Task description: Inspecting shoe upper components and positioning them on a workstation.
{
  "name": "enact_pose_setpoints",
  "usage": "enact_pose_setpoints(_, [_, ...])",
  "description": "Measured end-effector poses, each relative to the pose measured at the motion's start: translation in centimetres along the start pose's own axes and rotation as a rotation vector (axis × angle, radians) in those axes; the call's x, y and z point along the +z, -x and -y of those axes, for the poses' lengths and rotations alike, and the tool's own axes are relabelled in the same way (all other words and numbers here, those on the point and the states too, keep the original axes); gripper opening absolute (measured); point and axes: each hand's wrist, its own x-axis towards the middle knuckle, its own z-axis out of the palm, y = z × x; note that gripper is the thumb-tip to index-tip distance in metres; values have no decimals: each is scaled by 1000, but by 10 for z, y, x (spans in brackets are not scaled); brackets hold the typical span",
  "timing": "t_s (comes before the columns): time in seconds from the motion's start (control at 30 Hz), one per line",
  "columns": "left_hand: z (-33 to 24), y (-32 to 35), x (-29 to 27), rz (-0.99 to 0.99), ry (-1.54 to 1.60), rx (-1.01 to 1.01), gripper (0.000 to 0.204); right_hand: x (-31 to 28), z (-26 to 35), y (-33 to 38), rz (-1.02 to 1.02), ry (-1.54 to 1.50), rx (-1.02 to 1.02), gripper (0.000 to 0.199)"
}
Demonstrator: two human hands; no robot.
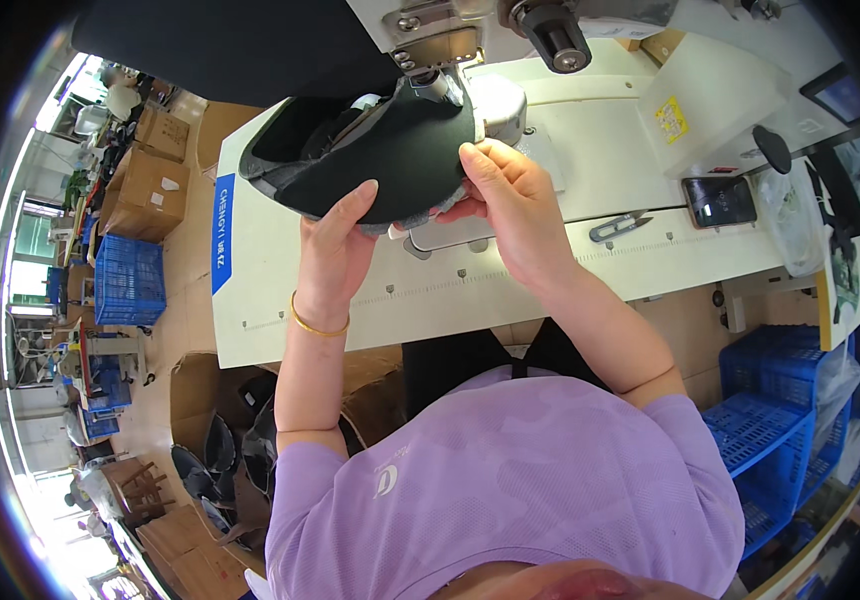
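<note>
Under the sewing machine's head (440, 45) sits a black shoe upper (380, 165), dark fabric with a grey lower edge and an open, hollow top. My left hand (338, 250) grips its near edge, thumb on the outer face and the fingers mostly hidden beneath. On the right end of the shoe upper, my right hand (518, 205) pinches the lower edge between thumb and fingers. The presser foot area (437, 88) meets the upper's top rim; the needle itself cannot be made out.
Thread snips (620, 226) and a dark phone (719, 202) lie on the white machine table (350, 300) to the right. Blue crates (765, 430) stand at lower right. A cardboard box of dark shoe pieces (220, 450) is below left, with another blue crate (130, 280) beyond.
</note>
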Motion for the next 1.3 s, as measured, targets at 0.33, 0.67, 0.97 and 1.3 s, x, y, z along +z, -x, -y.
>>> enact_pose_setpoints(0.33, [12, -8, 4, -8, -49, 97, 34, 0, 0, -5, 0, -32, -32, 27])
enact_pose_setpoints(0.67, [27, -12, 19, -28, -76, 177, 30, -2, 2, -5, -20, -41, -21, 26])
enact_pose_setpoints(0.97, [44, -11, 37, -223, -237, 304, 28, -3, 2, -4, -55, -52, -13, 24])
enact_pose_setpoints(1.3, [74, -21, 55, -332, -390, 431, 22, -4, -3, -7, -97, -79, 20, 20])
